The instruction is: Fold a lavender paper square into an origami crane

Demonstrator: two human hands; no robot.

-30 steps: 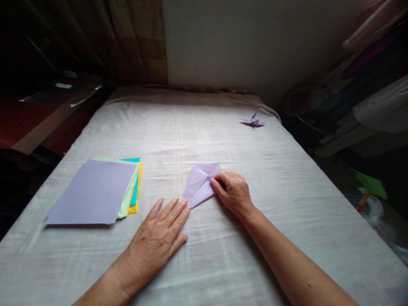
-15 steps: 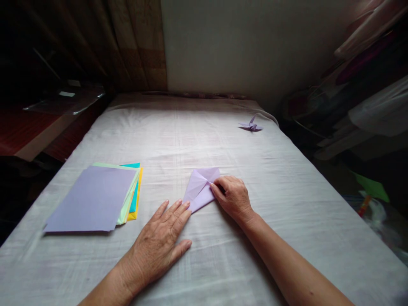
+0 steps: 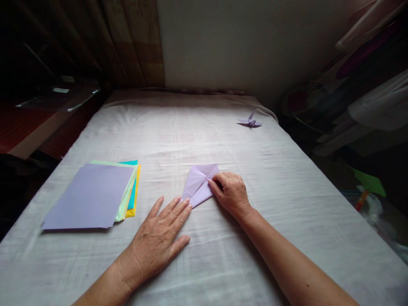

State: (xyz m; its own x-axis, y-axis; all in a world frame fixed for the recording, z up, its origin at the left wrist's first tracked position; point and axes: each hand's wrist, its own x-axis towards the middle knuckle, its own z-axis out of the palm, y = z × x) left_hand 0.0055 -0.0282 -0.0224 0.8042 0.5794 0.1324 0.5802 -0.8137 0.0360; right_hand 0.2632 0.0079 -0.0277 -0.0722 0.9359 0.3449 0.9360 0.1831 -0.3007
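Note:
A folded sheet of light purple origami paper (image 3: pixel 198 185) lies on the cloth-covered surface (image 3: pixel 159 140) in front of me, with crease lines meeting near its middle. My left hand (image 3: pixel 161 231) lies flat with fingers spread, its fingertips resting on the paper's near left corner. At the paper's right side, my right hand (image 3: pixel 232 192) pinches a layer of it between thumb and fingers. Part of the right edge is hidden under that hand.
To the left lies a stack of coloured paper (image 3: pixel 91 195), purple on top with green, teal and yellow sheets beneath. A folded purple paper crane (image 3: pixel 250 122) stands at the far right. A clear plastic sleeve (image 3: pixel 60 97) rests on dark red furniture beyond the left edge.
The whole view has shifted slightly. My left fingers are spread a little wider, while my right hand keeps its pinch on the paper. The folded shape looks nearly the same.

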